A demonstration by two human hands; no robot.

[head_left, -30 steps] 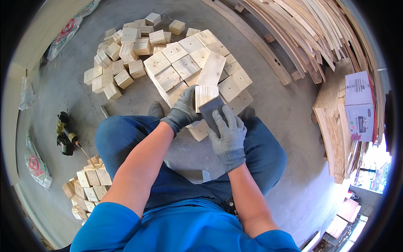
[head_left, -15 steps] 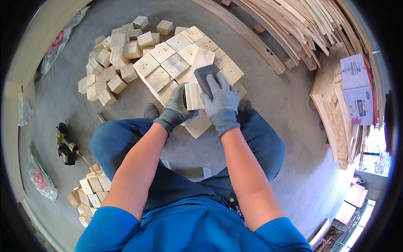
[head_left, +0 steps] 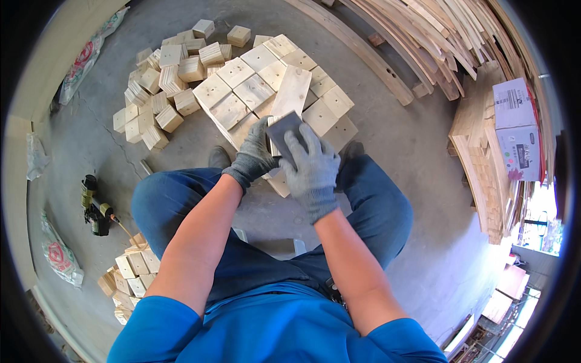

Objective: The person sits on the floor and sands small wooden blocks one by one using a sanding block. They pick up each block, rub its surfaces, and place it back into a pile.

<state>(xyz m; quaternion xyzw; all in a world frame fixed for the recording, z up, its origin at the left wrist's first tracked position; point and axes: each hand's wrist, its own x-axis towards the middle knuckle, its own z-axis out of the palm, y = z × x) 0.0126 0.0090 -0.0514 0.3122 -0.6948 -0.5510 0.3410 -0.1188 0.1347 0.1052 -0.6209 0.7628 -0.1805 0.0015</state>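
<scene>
While wooden cubes [head_left: 170, 55] and boards [head_left: 445, 45] crowd the floor [head_left: 426, 154], left fingers [head_left: 259, 134] grip a block [head_left: 274, 149], right fingers [head_left: 311, 138] a dark pad [head_left: 281, 130].

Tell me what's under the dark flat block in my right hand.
A sliver of pale wooden block shows, held in your left hand; the dark block and your right hand hide the rest.
</scene>
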